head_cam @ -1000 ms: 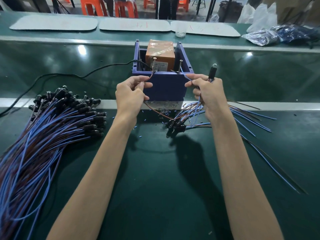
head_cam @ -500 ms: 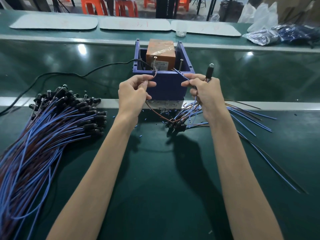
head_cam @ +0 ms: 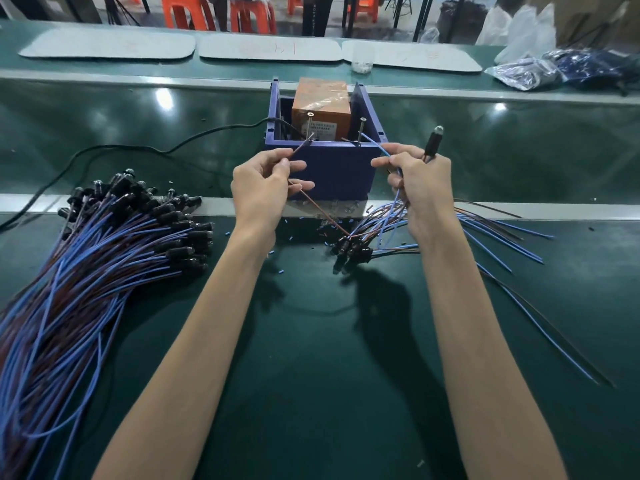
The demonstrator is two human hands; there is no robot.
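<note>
Brown wire (head_cam: 300, 146), blue wire (head_cam: 377, 144) at blue box (head_cam: 332, 168); white label (head_cam: 325, 128) illegible.

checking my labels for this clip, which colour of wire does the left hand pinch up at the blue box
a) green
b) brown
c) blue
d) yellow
b: the left hand pinches a thin brown wire whose end reaches the rim of the blue box; the blue wire is in the right hand.
</note>
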